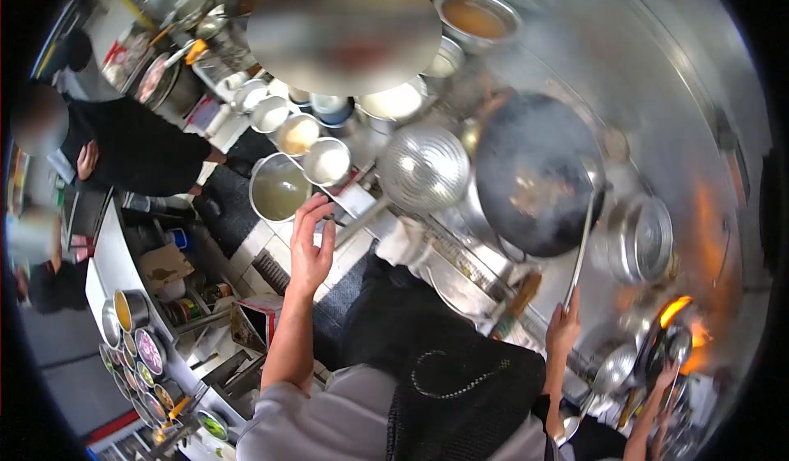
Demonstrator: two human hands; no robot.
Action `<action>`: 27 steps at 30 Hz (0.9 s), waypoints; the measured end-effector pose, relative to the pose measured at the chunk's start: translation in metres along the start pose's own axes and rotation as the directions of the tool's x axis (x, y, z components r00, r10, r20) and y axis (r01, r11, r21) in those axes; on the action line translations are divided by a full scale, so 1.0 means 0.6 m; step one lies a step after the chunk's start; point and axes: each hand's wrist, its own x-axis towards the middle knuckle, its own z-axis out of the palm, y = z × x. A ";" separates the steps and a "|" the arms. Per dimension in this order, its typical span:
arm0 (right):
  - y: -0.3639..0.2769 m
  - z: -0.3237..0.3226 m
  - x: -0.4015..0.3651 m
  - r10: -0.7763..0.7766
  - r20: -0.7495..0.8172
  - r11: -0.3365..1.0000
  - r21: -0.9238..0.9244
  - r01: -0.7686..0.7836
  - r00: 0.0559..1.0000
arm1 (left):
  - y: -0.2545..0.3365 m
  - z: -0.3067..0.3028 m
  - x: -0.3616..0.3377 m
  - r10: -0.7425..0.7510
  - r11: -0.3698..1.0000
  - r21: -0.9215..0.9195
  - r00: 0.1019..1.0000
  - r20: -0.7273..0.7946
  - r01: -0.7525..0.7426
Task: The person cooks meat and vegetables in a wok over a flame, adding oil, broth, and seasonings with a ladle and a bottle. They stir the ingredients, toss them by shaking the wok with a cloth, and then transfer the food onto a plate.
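A shiny metal wall [674, 91] curves down the right side, catching pale highlights and, lower down, an orange glow [707, 214]. The floor [261, 237] is laid with pale tiles, partly covered by dark mats [234, 206], with a small slotted grate [269, 272] set among them. At the left, a long counter [115, 268] with a pale top runs diagonally, and open shelving [187, 323] sits beneath it.

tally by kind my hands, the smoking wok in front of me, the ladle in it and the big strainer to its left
hands: 2, left hand and right hand
woks: 1, the smoking wok
ladles: 1, the ladle
strainers: 1, the big strainer
total: 5
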 end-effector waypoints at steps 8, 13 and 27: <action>-0.331 0.105 0.152 0.088 0.275 0.789 0.568 -0.235 0.958 | -0.218 0.061 0.213 -0.175 0.968 -0.206 0.974 -0.141 0.144; -0.556 0.197 0.268 -0.185 0.535 0.625 0.711 -0.322 0.824 | -0.290 0.179 0.320 -0.160 0.986 -0.073 0.977 -0.139 0.151; -0.874 0.345 0.416 -0.355 0.785 0.892 0.447 -0.069 0.508 | -0.305 0.207 0.342 -0.353 0.935 -0.090 0.917 -0.184 0.342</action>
